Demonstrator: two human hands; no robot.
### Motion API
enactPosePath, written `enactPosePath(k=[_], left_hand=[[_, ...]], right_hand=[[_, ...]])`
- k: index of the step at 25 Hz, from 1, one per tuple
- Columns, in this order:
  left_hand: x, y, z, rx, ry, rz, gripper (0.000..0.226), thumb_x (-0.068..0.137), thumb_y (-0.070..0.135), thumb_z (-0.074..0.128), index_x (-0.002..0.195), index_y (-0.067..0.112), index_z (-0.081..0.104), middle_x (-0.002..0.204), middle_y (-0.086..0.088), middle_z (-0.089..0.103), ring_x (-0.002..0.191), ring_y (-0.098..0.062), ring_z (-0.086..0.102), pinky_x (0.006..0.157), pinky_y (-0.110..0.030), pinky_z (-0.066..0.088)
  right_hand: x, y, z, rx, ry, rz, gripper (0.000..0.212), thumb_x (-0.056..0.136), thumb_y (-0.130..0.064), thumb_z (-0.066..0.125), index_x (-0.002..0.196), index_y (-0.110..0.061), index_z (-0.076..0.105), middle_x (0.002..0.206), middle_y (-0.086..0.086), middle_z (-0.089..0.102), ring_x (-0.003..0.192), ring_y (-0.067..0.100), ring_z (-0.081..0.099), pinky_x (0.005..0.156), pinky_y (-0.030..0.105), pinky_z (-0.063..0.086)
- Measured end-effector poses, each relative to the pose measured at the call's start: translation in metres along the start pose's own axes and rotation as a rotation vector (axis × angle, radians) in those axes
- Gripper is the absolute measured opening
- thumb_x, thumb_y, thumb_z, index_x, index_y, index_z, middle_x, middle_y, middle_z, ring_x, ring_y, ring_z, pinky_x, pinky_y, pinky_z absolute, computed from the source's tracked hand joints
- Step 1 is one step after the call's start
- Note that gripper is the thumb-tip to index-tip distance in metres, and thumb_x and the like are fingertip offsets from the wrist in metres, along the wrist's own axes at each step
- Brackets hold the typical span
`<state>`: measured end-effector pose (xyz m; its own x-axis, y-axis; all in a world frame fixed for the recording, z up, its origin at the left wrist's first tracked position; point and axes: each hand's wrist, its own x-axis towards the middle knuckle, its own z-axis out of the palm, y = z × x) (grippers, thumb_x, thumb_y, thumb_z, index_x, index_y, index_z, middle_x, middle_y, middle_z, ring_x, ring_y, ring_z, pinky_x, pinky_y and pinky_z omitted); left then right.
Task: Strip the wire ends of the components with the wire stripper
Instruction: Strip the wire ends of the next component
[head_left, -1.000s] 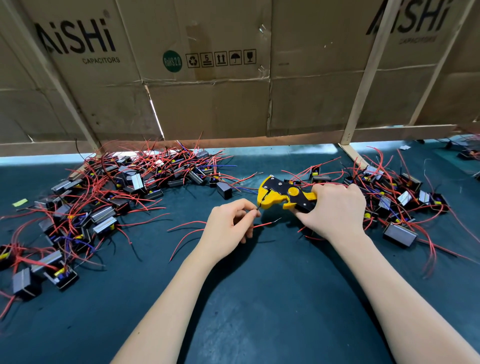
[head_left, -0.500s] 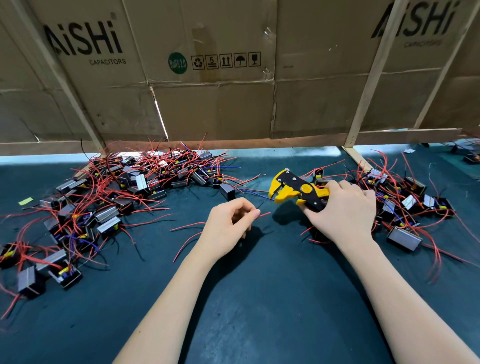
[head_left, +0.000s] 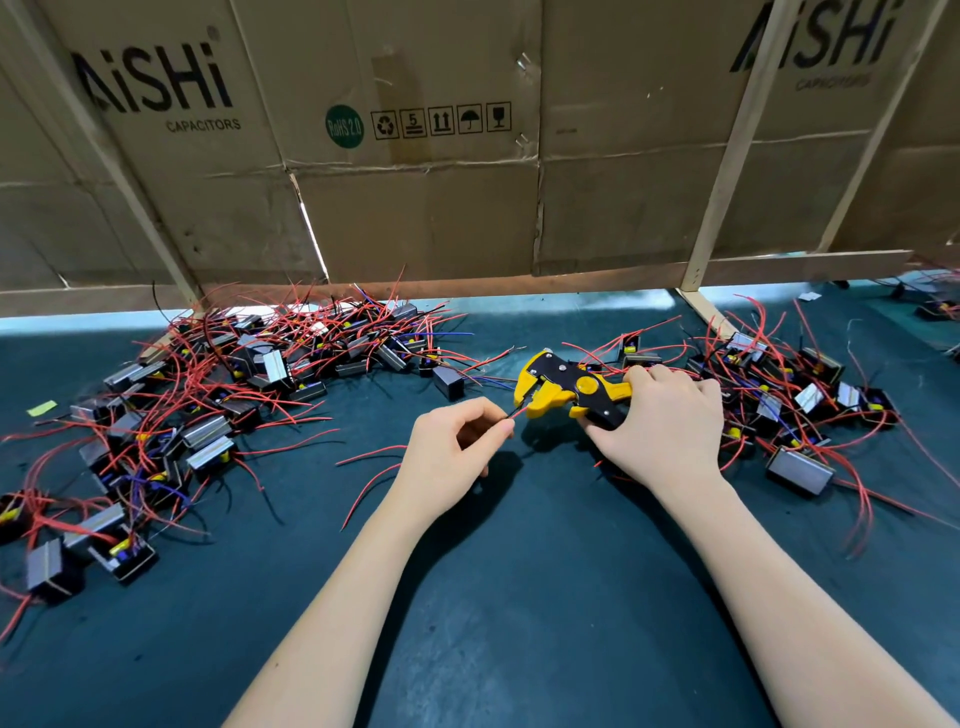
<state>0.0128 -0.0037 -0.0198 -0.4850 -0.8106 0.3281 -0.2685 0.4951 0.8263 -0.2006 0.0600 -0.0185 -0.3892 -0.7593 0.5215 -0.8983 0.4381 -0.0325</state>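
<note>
Dark teal mat covers the bench (head_left: 519, 597). Head view: right hand (head_left: 665, 426) wraps its fingers round the handles of the yellow-and-black wire stripper (head_left: 566, 392), held just above the bench at centre, head pointing left. Stripper mouth stands slightly apart. Left hand (head_left: 452, 452) pinches a red wire (head_left: 519, 411) between thumb and forefinger; the wire tip reaches into the stripper's mouth. Whether the tip is clamped cannot be told. The rest of that wire is hidden under the left hand.

Two loose red wires (head_left: 369, 467) lie on the mat just left of the left wrist. Large heap of components (head_left: 208, 410) with red and blue leads fills the bench's left side; a smaller heap (head_left: 800, 410) sits right, behind and beside the right hand. Flattened cardboard cartons (head_left: 415, 208) printed "AiSHi CAPACITORS" stand as a back wall, braced by pale wooden slats (head_left: 727, 171). A small green scrap (head_left: 42, 409) lies at far left
</note>
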Motion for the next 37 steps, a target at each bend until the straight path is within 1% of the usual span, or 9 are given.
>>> enactPosePath(k=[9,17,22,25,28,32,33,35,37], left_hand=[[0.001,0.002,0.001,-0.016,0.029,-0.054,0.016,0.091,0.014,0.064,0.075,0.016,0.064,0.050,0.012,0.053,0.041,-0.012,0.051,0.051,-0.022,0.047],[0.000,0.001,0.001,-0.035,0.029,-0.052,0.014,0.091,0.014,0.066,0.076,0.013,0.065,0.053,0.008,0.055,0.040,-0.014,0.053,0.049,-0.020,0.045],[0.000,0.001,0.002,-0.027,0.022,-0.045,0.015,0.091,0.015,0.066,0.076,0.013,0.066,0.051,0.009,0.055,0.040,-0.013,0.054,0.049,-0.019,0.045],[0.000,0.001,0.002,-0.019,0.034,-0.029,0.016,0.090,0.018,0.067,0.074,0.016,0.067,0.054,0.007,0.057,0.045,-0.010,0.055,0.054,-0.016,0.044],[0.000,-0.002,0.002,0.178,0.131,0.100,0.010,0.086,0.019,0.074,0.077,0.016,0.074,0.074,0.004,0.055,0.062,-0.006,0.050,0.062,-0.016,0.036],[0.000,-0.002,-0.003,0.634,0.260,0.129,0.014,0.090,0.029,0.068,0.081,0.019,0.071,0.066,0.008,0.047,0.068,-0.021,0.056,0.056,-0.030,0.040],[0.000,-0.003,-0.004,0.625,0.228,0.195,0.014,0.091,0.028,0.066,0.083,0.017,0.070,0.068,0.008,0.052,0.070,-0.022,0.059,0.058,-0.033,0.046],[-0.002,0.000,0.001,0.383,0.044,0.363,0.009,0.092,0.020,0.065,0.097,0.013,0.070,0.082,0.005,0.066,0.077,-0.016,0.063,0.069,-0.038,0.053],[-0.007,0.011,0.011,0.133,-0.175,0.355,0.034,0.091,0.014,0.064,0.125,0.020,0.060,0.111,0.010,0.070,0.101,-0.003,0.065,0.089,-0.032,0.052]], right_hand=[[0.002,0.000,-0.005,-0.002,-0.047,-0.005,0.059,0.070,-0.076,0.057,0.078,-0.017,0.054,0.080,-0.001,0.061,0.083,0.025,0.061,0.075,0.038,0.029],[0.003,-0.001,-0.012,-0.003,-0.118,-0.007,0.055,0.071,-0.077,0.056,0.063,-0.023,0.048,0.059,-0.010,0.037,0.077,0.023,0.059,0.068,0.033,0.025],[0.004,-0.001,-0.010,-0.019,-0.132,0.054,0.060,0.067,-0.082,0.055,0.067,-0.022,0.059,0.067,-0.003,0.052,0.078,0.025,0.062,0.061,0.028,0.030],[0.003,-0.002,-0.010,0.025,-0.033,0.042,0.059,0.070,-0.077,0.059,0.078,-0.019,0.064,0.079,0.002,0.064,0.082,0.028,0.063,0.065,0.032,0.033],[0.002,0.000,-0.010,0.074,0.089,0.027,0.060,0.069,-0.068,0.067,0.090,-0.011,0.065,0.087,0.007,0.066,0.087,0.031,0.061,0.077,0.039,0.031],[0.006,0.008,-0.011,0.113,0.115,0.102,0.059,0.069,-0.068,0.068,0.094,-0.014,0.068,0.087,0.007,0.067,0.087,0.032,0.062,0.077,0.039,0.034],[0.006,0.009,-0.011,0.126,0.125,0.119,0.058,0.069,-0.067,0.069,0.094,-0.014,0.068,0.087,0.008,0.067,0.088,0.032,0.063,0.077,0.039,0.035],[0.008,0.010,-0.013,0.157,0.148,0.144,0.056,0.069,-0.064,0.070,0.093,-0.014,0.068,0.087,0.008,0.067,0.088,0.033,0.063,0.077,0.039,0.035],[0.010,0.013,-0.013,0.187,0.161,0.167,0.052,0.069,-0.061,0.071,0.090,-0.013,0.066,0.085,0.008,0.065,0.086,0.034,0.062,0.075,0.039,0.034]])
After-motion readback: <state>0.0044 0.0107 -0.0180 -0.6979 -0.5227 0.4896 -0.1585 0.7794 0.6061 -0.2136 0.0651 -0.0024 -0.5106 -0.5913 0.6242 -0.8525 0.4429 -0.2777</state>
